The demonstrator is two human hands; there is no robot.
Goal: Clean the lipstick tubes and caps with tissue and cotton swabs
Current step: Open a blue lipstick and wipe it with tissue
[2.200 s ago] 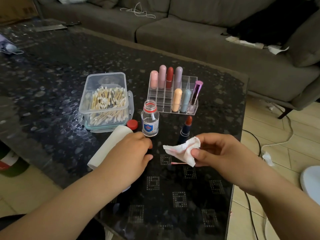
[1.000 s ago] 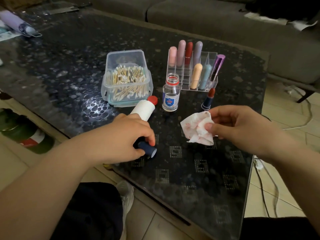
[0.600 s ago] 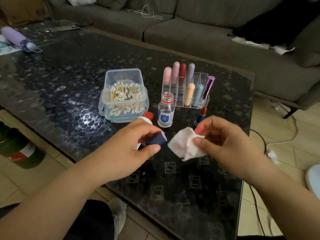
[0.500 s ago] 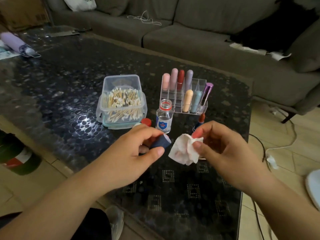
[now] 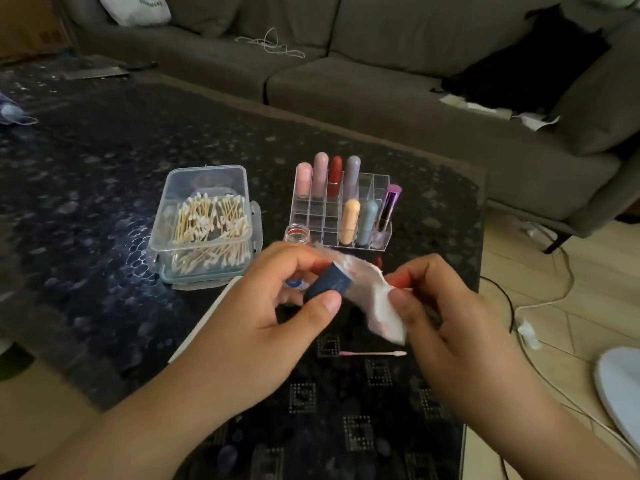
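left hand pinches the navy lipstick cap; right hand pinches the stained tissue against the cap's open end

Count at bench: seven capped lipstick tubes in the clear organizer — four in the back row, three in the front row. One navy cap, one stained tissue, one loose cotton swab. One swab box — contents too many to count. One small bottle, mostly hidden. Possibly one uncapped lipstick behind the tissue.
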